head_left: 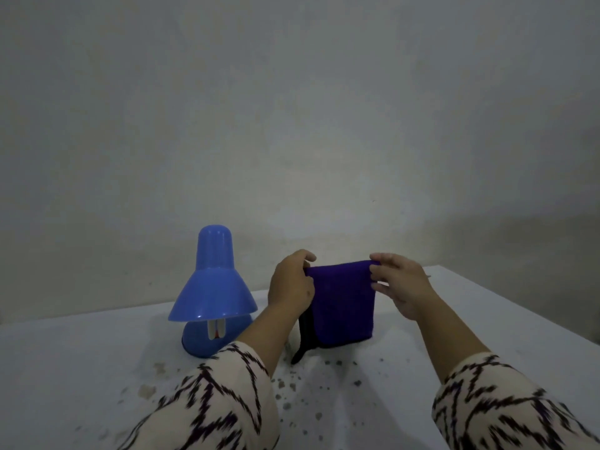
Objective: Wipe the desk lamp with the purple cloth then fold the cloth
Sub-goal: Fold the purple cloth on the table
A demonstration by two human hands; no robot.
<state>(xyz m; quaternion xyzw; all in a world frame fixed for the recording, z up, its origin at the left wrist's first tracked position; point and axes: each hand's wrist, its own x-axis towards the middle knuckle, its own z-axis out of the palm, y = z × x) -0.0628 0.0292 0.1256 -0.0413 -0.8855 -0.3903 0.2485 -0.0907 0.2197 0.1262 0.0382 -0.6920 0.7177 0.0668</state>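
The purple cloth (pixel 344 303) hangs in the air doubled over, its fold line running along the top between the two hands; judging by that, the wiping looks finished and the folding is under way, though whether the lamp was in fact wiped cannot be read from the scene. The left hand (pixel 290 284) pinches the top corner at about 9 o'clock of the cloth, fingers (pixel 306 256) curled over the fold; the right hand (pixel 401 284) pinches the opposite top corner at 3 o'clock, thumb and forefinger closed on the edge. What seems left is at least one more fold and laying the cloth down.

The cloth is a soft, matte, plush fabric, deep violet, with a dark bound hem; a darker layer trails from its lower left corner, at 7 o'clock, down to the desk (pixel 487 313). The desk lamp (pixel 212 293) stands at 9 o'clock of the hands, near but not touching; it is glossy blue plastic, a flared cone shade with a rounded cap, a domed base, white tubes of a bulb showing beneath. The desk is pale, smooth and flecked with brown specks; patterned cream sleeves (pixel 227 394) cover the forearms.
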